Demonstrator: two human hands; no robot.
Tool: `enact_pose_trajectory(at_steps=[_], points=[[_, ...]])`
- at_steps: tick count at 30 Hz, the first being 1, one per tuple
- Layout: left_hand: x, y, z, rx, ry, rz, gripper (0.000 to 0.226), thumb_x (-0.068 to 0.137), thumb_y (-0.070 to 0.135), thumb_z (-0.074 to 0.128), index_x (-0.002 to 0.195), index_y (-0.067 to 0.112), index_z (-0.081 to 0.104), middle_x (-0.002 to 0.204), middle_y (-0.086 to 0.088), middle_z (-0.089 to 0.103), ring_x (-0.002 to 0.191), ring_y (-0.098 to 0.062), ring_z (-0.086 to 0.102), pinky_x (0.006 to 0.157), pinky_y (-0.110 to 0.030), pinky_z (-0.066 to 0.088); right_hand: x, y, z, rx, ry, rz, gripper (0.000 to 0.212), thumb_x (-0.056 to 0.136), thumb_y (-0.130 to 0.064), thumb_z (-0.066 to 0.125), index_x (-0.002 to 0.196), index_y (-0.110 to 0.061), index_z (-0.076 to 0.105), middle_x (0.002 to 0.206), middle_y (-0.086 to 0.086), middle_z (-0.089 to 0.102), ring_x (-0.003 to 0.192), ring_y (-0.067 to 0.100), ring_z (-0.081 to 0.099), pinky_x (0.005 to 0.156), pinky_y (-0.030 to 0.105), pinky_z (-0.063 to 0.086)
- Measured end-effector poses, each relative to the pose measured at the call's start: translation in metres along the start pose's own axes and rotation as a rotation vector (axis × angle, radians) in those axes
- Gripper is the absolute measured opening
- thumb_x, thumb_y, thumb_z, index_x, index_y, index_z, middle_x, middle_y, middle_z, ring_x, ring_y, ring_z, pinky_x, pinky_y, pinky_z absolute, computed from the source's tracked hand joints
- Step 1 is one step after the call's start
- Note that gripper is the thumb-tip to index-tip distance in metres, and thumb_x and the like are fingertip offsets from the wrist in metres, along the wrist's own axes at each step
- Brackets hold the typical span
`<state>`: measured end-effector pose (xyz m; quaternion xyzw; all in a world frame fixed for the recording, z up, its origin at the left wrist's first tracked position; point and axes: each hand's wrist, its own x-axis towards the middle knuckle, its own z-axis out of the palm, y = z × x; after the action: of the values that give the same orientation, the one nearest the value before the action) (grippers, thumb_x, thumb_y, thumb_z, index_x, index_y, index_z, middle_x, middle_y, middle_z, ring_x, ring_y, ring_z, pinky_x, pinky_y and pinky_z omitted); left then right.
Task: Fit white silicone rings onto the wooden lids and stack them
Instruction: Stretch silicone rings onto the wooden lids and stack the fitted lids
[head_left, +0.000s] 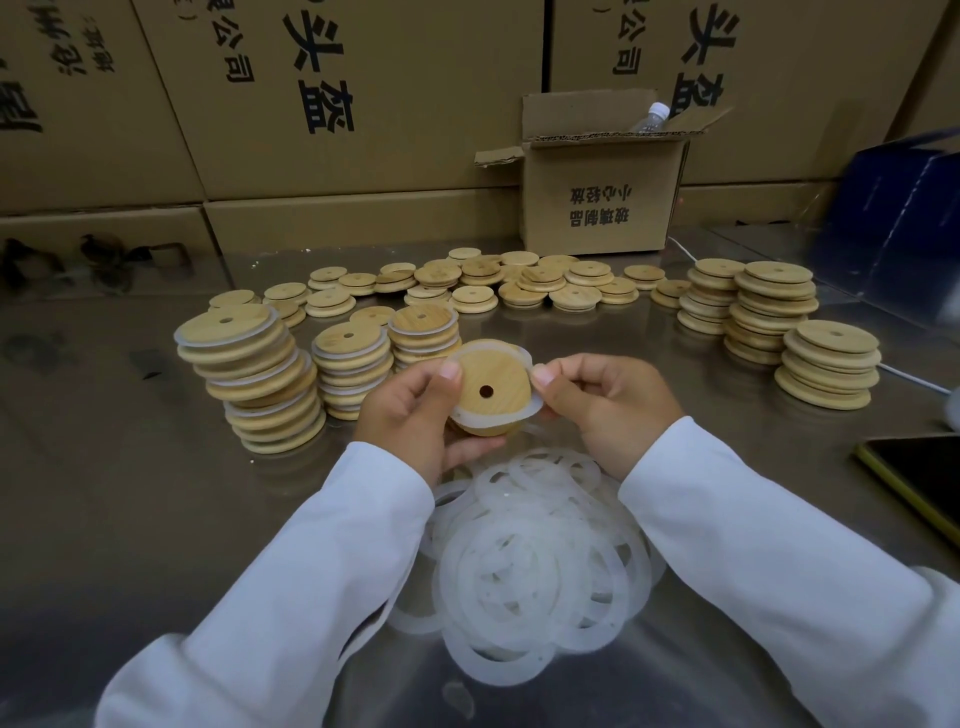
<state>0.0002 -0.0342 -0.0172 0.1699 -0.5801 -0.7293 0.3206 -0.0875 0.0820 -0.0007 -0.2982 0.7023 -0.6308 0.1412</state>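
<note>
One wooden lid (488, 387) is held above the near middle of the steel table (130, 493), its holed face turned toward the camera. A white silicone ring (467, 420) is seen around the lid's raised step but does not yet lie flat: its right edge stands off the wood. The lid is gripped at its left rim by the left hand (410, 410), thumb on top and fingers curled beneath. The ring's lifted edge is pinched between thumb and fingers of the right hand (597, 405). The step in hand is judged to be the seating of the ring; this piece is not yet stacked.

Directly below the hands a loose pile of rings (530, 561) is noted. Ringed stacks (249, 374) stand just left of the held lid. Bare stacks (826, 364) stand well to the right, and scattered lids (493, 283) lie behind.

The next move is judged to call for the lifted edge to be pressed down round the step until the ring sits even. The lid is then to be set on a ringed stack. The leftmost stack leans, so care is advised.
</note>
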Motion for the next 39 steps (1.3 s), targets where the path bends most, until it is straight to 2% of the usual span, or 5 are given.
enact_pose_trajectory(at_steps=[15,20,24,31,39], points=[[-0.002,0.002,0.005,-0.164,-0.085,0.045,0.03,0.072,0.029,0.055,0.098,0.016,0.063,0.09,-0.003,0.072,0.086,-0.018,0.07,0.072,-0.026,0.057,-0.006,0.006,0.012,0.113,0.204,-0.113,0.01,0.076,-0.014,0.072,0.076,-0.017,0.063,0.073,-0.006,0.066,0.067,0.003,0.061,0.063,0.009,0.049],[-0.004,-0.001,0.002,0.183,-0.09,0.147,0.01,0.082,0.019,0.063,0.091,0.022,0.064,0.083,-0.002,0.073,0.082,-0.019,0.07,0.076,-0.029,0.056,-0.002,0.006,0.005,0.076,0.281,-0.103,0.009,0.079,-0.012,0.07,0.072,-0.017,0.065,0.068,-0.006,0.066,0.057,-0.003,0.059,0.054,0.004,0.043],[-0.003,-0.004,0.002,0.369,-0.19,0.182,0.023,0.083,0.006,0.063,0.088,0.028,0.057,0.084,0.007,0.067,0.074,-0.001,0.065,0.069,-0.013,0.052,-0.003,0.007,0.003,-0.028,0.256,-0.157,0.012,0.078,-0.014,0.071,0.069,-0.021,0.065,0.068,-0.011,0.066,0.063,-0.002,0.061,0.06,0.008,0.047],[-0.002,-0.004,-0.004,0.454,-0.209,0.241,0.02,0.083,0.012,0.064,0.088,0.03,0.06,0.085,0.005,0.067,0.081,-0.007,0.064,0.07,-0.017,0.053,-0.005,0.008,0.005,-0.148,0.169,-0.207,0.011,0.076,-0.019,0.072,0.068,-0.023,0.067,0.07,-0.009,0.068,0.072,0.008,0.064,0.071,0.027,0.053],[0.004,-0.004,-0.007,0.285,-0.217,0.132,0.021,0.079,0.01,0.068,0.095,0.023,0.064,0.084,-0.006,0.07,0.081,-0.028,0.066,0.067,-0.038,0.056,-0.002,0.0,0.0,-0.046,0.086,-0.153,0.014,0.079,-0.015,0.07,0.066,-0.02,0.066,0.064,-0.01,0.064,0.057,-0.002,0.057,0.057,0.009,0.045]])
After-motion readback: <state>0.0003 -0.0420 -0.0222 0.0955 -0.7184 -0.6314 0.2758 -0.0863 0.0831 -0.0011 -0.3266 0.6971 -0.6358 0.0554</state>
